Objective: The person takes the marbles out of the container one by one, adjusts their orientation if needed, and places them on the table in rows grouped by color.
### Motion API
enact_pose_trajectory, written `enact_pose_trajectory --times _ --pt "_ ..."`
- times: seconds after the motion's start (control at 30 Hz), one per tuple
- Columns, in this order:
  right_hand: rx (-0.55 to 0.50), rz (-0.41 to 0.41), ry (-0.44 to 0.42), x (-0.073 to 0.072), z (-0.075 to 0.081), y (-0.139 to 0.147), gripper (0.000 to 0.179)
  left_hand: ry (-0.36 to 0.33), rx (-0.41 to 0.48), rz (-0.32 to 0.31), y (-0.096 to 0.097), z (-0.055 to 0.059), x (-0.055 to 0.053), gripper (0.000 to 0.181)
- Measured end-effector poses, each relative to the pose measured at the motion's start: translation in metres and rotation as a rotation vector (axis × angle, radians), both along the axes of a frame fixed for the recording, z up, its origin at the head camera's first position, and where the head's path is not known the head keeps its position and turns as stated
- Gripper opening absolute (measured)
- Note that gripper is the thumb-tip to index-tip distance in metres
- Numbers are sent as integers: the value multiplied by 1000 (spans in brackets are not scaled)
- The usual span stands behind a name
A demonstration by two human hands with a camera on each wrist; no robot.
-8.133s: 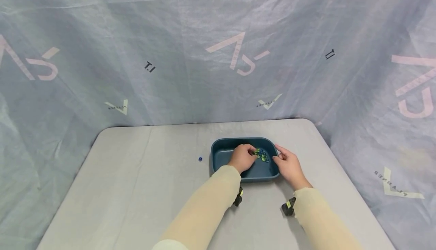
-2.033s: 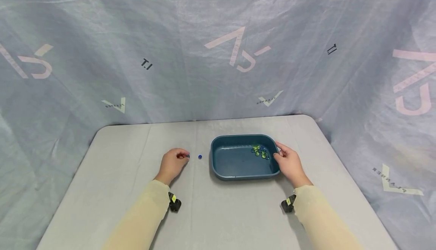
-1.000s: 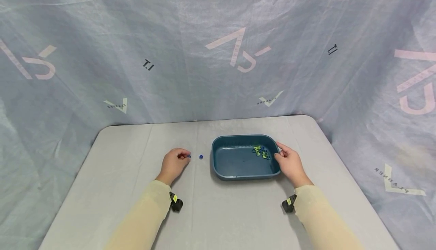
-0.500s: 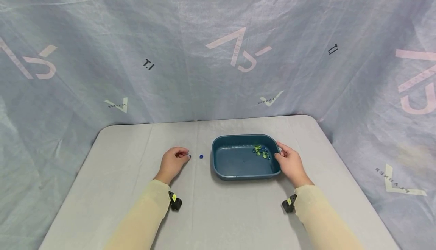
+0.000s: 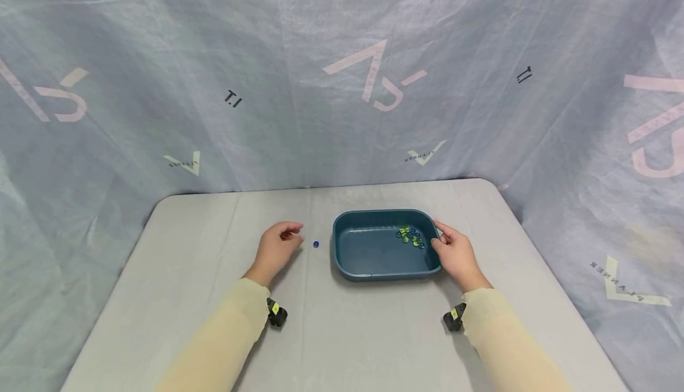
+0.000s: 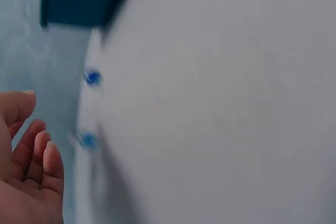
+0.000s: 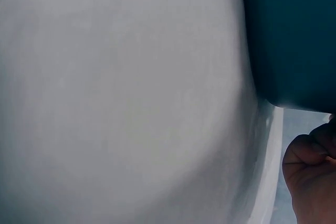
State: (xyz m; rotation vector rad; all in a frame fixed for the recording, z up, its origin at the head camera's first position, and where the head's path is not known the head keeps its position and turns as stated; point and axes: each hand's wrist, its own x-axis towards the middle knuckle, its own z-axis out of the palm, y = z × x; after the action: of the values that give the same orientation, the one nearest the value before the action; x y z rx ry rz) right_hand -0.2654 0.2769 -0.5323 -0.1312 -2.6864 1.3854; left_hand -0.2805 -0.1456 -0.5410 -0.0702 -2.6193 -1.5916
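My left hand (image 5: 278,249) hovers over the table left of the tray, its thumb and fingers apart with nothing between them. In the left wrist view, two small round pieces like beads lie on the table beyond the fingers: a dark blue bead (image 6: 93,78) and a lighter blue bead (image 6: 88,140). Only the dark blue bead (image 5: 316,244) shows in the head view; the hand hides the other. My right hand (image 5: 455,257) grips the right end of a dark teal rectangular tray (image 5: 369,276), thumb at the rim. Several blue and yellow-green beads (image 5: 410,236) lie inside the tray's right side.
The tray stands right of centre on a pale cloth-covered table (image 5: 342,338). A grey-blue curtain (image 5: 267,83) hangs behind and at both sides. A small black camera (image 5: 277,315) sits at each wrist.
Earlier my left hand was among the beads in the tray. It then moved left to the table with a bead at its fingertips; now its fingers have parted and lifted. The right hand stays put.
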Motion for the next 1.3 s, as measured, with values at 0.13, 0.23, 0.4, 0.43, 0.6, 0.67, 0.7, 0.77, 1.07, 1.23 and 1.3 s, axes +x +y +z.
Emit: enact_pose_trajectory --times 0.13,0.23,0.4,0.43,0.6,0.67,0.7,0.77,1.07,1.23,1.3 --pt "13 -6 -4 1 0 0 50 102 15 -58 27 21 5 25" --pt "24 -3 0 1 0 -1 50 164 26 -124 49 35 10 22" --pt "28 3 4 -1 -1 -2 50 190 48 -233 84 53 19 20" --pt "27 3 3 -1 -1 -3 50 189 51 -249 91 55 20 20" --pt "16 1 -11 -1 -2 -3 50 180 20 -310 119 57 23 19" --pt "16 1 -13 0 -1 -3 50 179 3 -326 128 57 23 18" --pt "14 -1 -11 0 -1 -3 50 180 -4 -331 132 57 22 18" --pt "14 -1 -9 0 -1 -3 50 174 -5 -339 141 58 20 18" --pt "19 11 3 0 0 0 50 78 39 -306 181 57 6 18" --pt "16 3 -4 -1 -2 1 50 50 61 -262 203 51 -3 18" --pt "15 -3 -8 -1 -2 2 50 40 64 -238 210 48 -7 19"
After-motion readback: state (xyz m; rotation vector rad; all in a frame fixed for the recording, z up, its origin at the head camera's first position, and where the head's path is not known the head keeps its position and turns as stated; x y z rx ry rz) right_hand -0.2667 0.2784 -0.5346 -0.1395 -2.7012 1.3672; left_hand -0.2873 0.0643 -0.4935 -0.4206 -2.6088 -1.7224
